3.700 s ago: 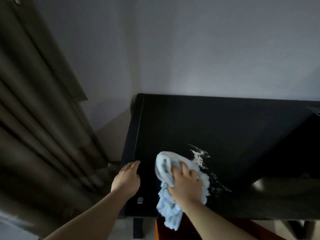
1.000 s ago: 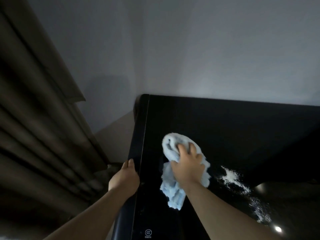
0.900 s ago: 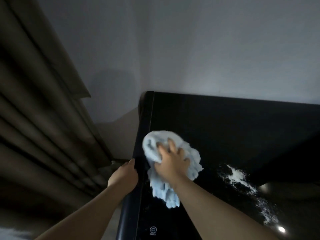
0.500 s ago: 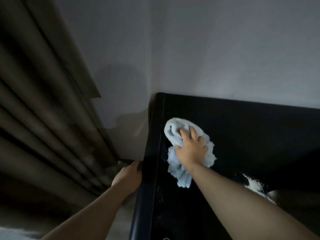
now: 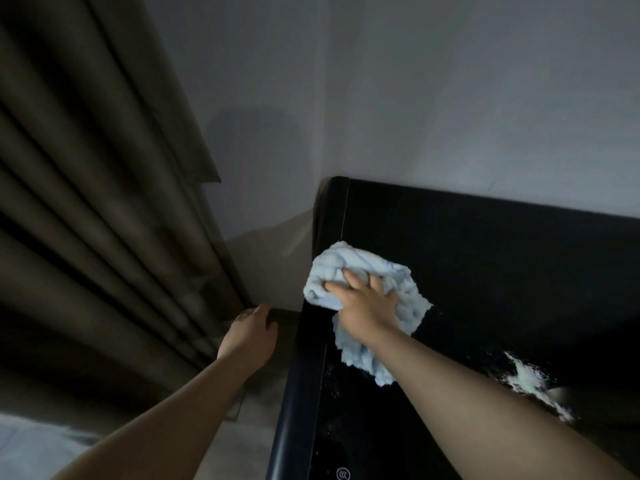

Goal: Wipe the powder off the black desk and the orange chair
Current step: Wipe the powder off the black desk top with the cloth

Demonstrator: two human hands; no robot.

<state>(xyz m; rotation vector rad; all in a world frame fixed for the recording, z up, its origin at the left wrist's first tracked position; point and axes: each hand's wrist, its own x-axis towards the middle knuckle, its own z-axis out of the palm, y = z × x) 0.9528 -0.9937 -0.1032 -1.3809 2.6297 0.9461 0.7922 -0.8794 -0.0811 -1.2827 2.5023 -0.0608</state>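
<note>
- Since half a second ago, right grip (image 5: 367,306) has dragged the cloth (image 5: 346,268) to the surface's (image 5: 485,271) left edge; fingers dig into the fluffy light-blue wad.
- Left grip (image 5: 249,337) now off that edge, loosely curled, empty.
- White powder (image 5: 530,382): ragged patch lower right on glossy black; outline murky in the dim light.

The crumpled light-blue terry cloth (image 5: 341,266) under my right hand (image 5: 367,304) looks soft and nubbly; the black desk top (image 5: 485,268) is smooth and glossy, catching reflections; the white powder (image 5: 524,379) on it looks dry, grainy and matt; the pleated brown fabric curtain (image 5: 86,202) looks dull; the grey wall (image 5: 450,98) is matt.
</note>
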